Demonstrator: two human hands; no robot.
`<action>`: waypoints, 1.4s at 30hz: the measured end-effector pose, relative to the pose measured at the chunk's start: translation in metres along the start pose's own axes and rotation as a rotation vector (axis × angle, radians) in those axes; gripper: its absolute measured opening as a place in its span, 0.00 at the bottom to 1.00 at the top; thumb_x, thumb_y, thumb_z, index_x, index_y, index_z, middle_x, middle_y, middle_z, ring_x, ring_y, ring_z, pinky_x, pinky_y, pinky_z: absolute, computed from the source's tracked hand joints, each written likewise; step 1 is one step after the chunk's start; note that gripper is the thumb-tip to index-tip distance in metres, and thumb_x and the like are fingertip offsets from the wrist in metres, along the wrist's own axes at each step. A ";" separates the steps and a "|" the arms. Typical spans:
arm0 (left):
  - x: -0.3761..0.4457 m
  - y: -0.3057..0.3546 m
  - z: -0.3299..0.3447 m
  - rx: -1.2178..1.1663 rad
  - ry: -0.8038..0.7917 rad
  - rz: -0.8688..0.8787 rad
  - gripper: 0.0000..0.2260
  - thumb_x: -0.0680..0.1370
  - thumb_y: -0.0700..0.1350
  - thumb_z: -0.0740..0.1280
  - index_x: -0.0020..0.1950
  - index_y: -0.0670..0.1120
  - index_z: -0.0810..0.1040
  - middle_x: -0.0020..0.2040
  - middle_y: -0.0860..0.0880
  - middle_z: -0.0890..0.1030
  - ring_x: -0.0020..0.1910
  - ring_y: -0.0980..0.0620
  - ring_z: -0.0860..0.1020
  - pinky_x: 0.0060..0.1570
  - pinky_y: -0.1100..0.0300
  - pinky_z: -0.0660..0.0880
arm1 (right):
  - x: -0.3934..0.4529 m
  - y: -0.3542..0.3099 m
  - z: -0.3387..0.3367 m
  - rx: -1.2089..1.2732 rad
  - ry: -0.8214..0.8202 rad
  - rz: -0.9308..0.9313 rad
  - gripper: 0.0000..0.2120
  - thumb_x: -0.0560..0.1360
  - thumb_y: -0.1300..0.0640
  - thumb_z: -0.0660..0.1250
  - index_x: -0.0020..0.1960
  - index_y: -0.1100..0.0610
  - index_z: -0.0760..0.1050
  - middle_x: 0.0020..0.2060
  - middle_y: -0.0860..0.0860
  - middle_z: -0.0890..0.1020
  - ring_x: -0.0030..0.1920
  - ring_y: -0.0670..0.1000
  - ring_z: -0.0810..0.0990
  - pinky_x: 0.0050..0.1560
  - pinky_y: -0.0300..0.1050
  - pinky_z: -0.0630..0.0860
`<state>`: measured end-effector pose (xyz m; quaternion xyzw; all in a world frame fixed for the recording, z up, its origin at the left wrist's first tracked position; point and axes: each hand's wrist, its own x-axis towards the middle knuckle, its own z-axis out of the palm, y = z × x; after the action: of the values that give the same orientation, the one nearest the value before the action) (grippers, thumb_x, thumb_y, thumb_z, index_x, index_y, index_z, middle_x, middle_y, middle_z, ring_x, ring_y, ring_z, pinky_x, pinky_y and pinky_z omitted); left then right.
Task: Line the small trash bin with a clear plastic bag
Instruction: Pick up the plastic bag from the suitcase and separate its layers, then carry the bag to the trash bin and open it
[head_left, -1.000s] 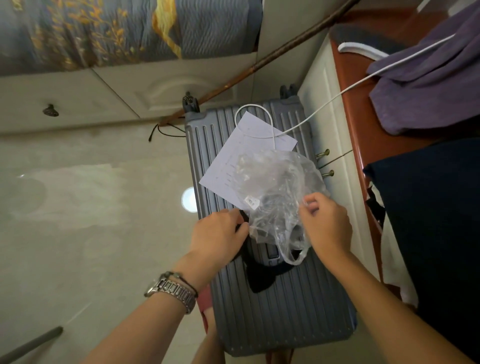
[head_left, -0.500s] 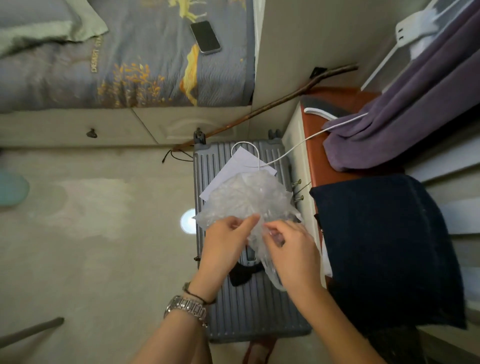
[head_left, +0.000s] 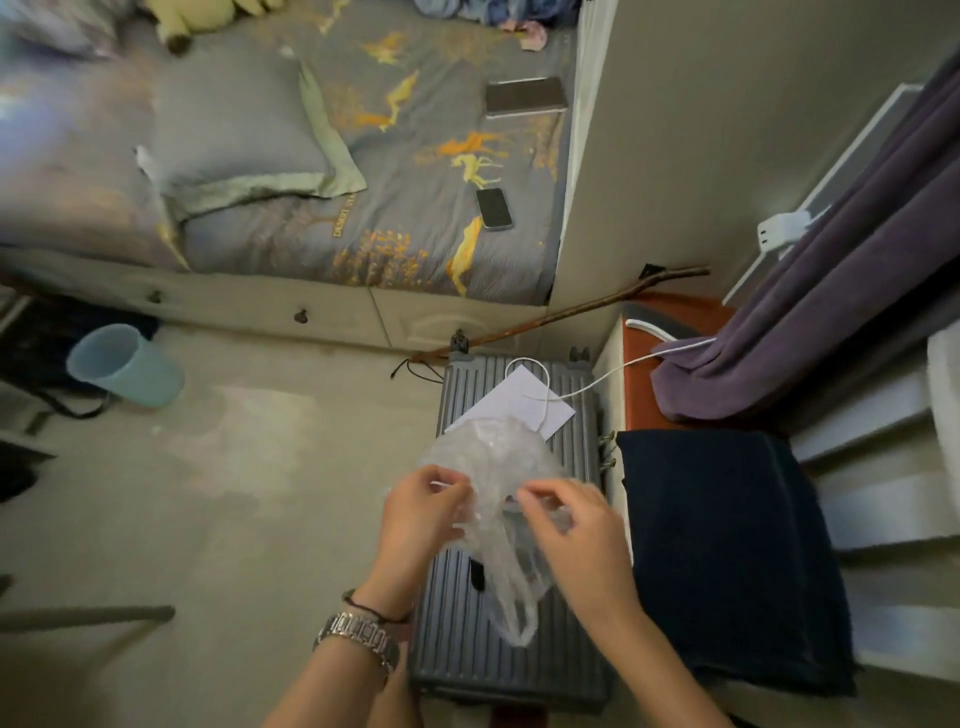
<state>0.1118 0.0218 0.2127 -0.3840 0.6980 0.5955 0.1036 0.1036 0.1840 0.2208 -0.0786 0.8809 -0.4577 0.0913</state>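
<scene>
A crumpled clear plastic bag hangs in front of me above a grey suitcase. My left hand, with a watch on the wrist, pinches the bag's left edge. My right hand pinches its right edge close by. One bag handle dangles down between my wrists. The small light-blue trash bin stands on the floor far to the left, tilted in this wide view, with nothing visible inside it.
The grey ribbed suitcase lies flat below my hands, with a white paper and a white cable on it. A bed with two phones lies behind. A dark blue cloth and purple towel are on the right.
The camera has tilted up and back, bringing the bed and the blue bin into view. Both hands stay on the bag, held a little higher and close together.
</scene>
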 end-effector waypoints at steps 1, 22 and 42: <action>-0.005 -0.002 -0.011 -0.020 0.018 -0.010 0.02 0.74 0.39 0.68 0.42 0.44 0.78 0.40 0.44 0.82 0.35 0.47 0.81 0.33 0.57 0.78 | 0.000 0.004 -0.006 0.049 0.034 0.032 0.10 0.72 0.46 0.66 0.50 0.48 0.79 0.45 0.41 0.80 0.50 0.43 0.79 0.52 0.42 0.78; -0.081 -0.065 -0.278 -0.267 0.163 -0.027 0.04 0.76 0.38 0.67 0.43 0.45 0.76 0.35 0.49 0.76 0.23 0.58 0.73 0.21 0.69 0.73 | 0.008 -0.116 0.158 -0.106 -0.724 0.094 0.40 0.69 0.50 0.73 0.74 0.51 0.56 0.64 0.52 0.74 0.60 0.52 0.74 0.52 0.45 0.76; -0.080 -0.145 -0.541 -0.346 0.285 -0.092 0.03 0.77 0.39 0.67 0.44 0.45 0.77 0.35 0.48 0.72 0.28 0.55 0.69 0.20 0.70 0.69 | -0.010 -0.258 0.414 -0.230 -0.955 -0.081 0.39 0.66 0.53 0.76 0.72 0.50 0.61 0.68 0.55 0.67 0.67 0.52 0.68 0.59 0.40 0.65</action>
<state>0.4313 -0.4370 0.2980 -0.5075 0.5749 0.6408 -0.0363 0.2242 -0.2883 0.1994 -0.3234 0.7817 -0.2734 0.4578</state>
